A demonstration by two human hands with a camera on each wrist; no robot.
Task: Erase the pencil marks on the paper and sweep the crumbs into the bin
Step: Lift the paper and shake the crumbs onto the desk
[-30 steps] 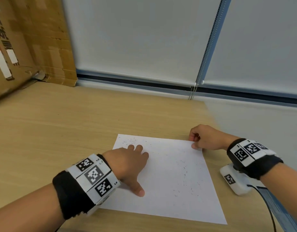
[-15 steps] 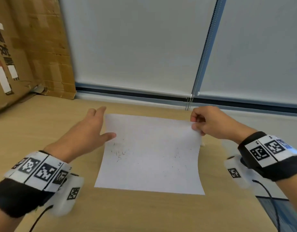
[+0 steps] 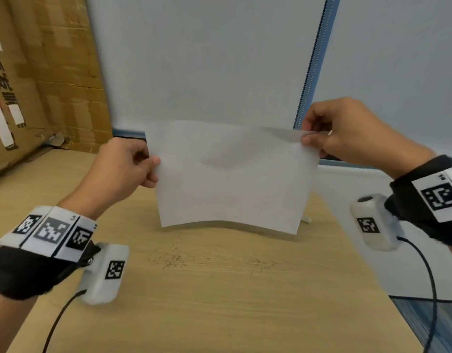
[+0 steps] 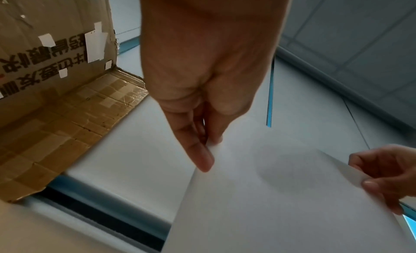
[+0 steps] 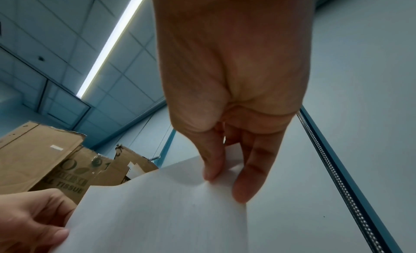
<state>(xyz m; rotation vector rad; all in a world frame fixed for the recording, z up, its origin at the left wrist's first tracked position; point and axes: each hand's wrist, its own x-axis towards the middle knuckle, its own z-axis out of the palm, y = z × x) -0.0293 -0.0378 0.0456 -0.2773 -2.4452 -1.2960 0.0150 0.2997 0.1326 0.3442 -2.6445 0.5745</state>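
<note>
The white paper (image 3: 232, 179) hangs upright in the air above the wooden table (image 3: 219, 301), its lower edge just clear of the surface. My left hand (image 3: 153, 169) pinches its upper left edge between thumb and fingers; the left wrist view shows that left hand (image 4: 209, 150) pinching the paper (image 4: 281, 203). My right hand (image 3: 309, 138) pinches the upper right corner, and the right wrist view shows the same right hand (image 5: 220, 182) on the paper (image 5: 168, 212). Dark eraser crumbs (image 3: 176, 261) lie scattered on the table below the sheet. No bin is in view.
Flattened cardboard boxes (image 3: 28, 85) lean against the wall at the far left. A grey window blind (image 3: 207, 59) with a bead chain (image 3: 311, 62) hangs behind the table. A small white object (image 3: 307, 220) lies on the table behind the paper's right corner. The table's right edge (image 3: 367, 266) runs near my right wrist.
The paper, flat on the table a second ago, has been lifted upright. My left hand left its surface and took the left edge. Crumbs have slid off onto the table.
</note>
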